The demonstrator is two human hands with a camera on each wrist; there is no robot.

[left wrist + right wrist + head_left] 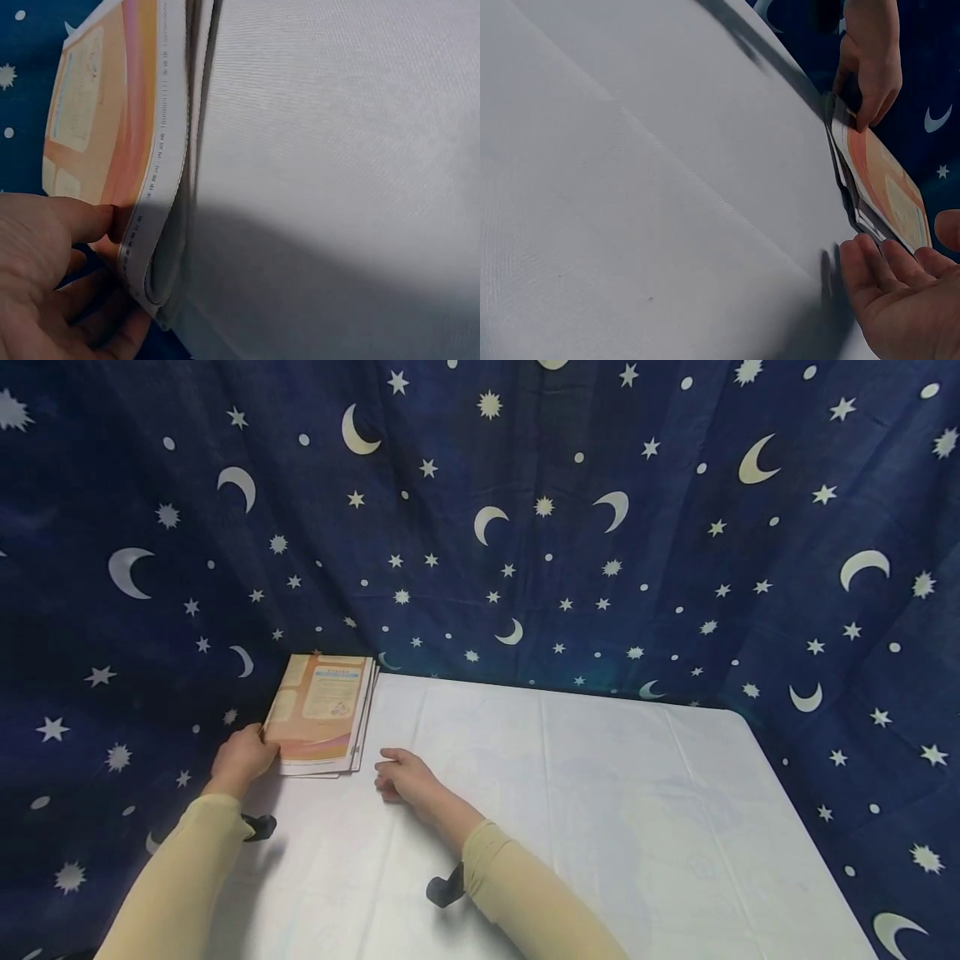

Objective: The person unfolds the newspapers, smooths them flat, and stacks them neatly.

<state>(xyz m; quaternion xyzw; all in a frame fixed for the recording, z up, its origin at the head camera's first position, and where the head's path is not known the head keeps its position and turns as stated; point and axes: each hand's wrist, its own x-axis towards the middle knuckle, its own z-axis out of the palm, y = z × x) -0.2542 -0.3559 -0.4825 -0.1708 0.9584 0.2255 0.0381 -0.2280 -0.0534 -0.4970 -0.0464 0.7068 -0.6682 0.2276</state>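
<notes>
Over the white bench, the right hand hangs with its grip loose, just beside the booklet stack. The left hand has its grip clamped near the stack's near-left corner, thumb on top. Beyond stands a moon-and-star curtain.
</notes>
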